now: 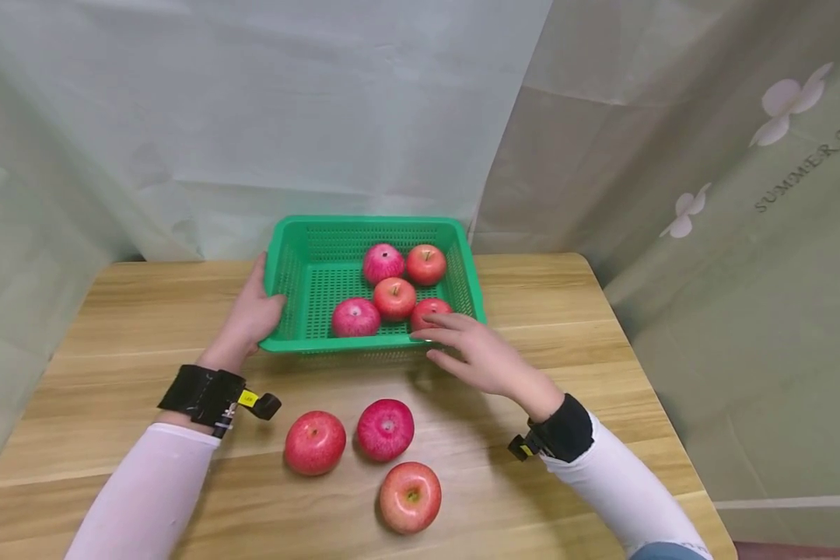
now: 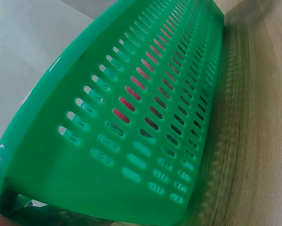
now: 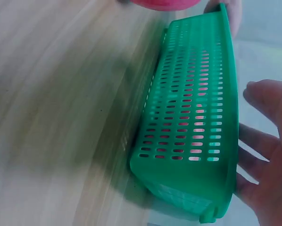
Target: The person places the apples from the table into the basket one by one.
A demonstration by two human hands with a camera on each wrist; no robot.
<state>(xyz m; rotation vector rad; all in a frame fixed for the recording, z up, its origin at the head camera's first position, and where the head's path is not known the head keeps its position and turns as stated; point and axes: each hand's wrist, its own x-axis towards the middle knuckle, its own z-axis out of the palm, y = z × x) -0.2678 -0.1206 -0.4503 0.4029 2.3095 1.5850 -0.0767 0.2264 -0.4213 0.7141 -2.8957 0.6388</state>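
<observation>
A green plastic basket with slotted sides holds several red apples, most of them in its right half. At the basket's left end my left hand grips the rim, thumb over the edge and fingers outside. My right hand is over the front right rim with fingers spread and loosely extended. Its fingertips partly cover an apple in the near right corner. In the right wrist view, the right hand's thumb stands apart from its fingers, which reach behind the basket rim.
Three more apples lie on the wooden table in front of the basket: a red one at left, a darker one beside it, and a paler one nearest me. A pale curtain hangs close behind the basket.
</observation>
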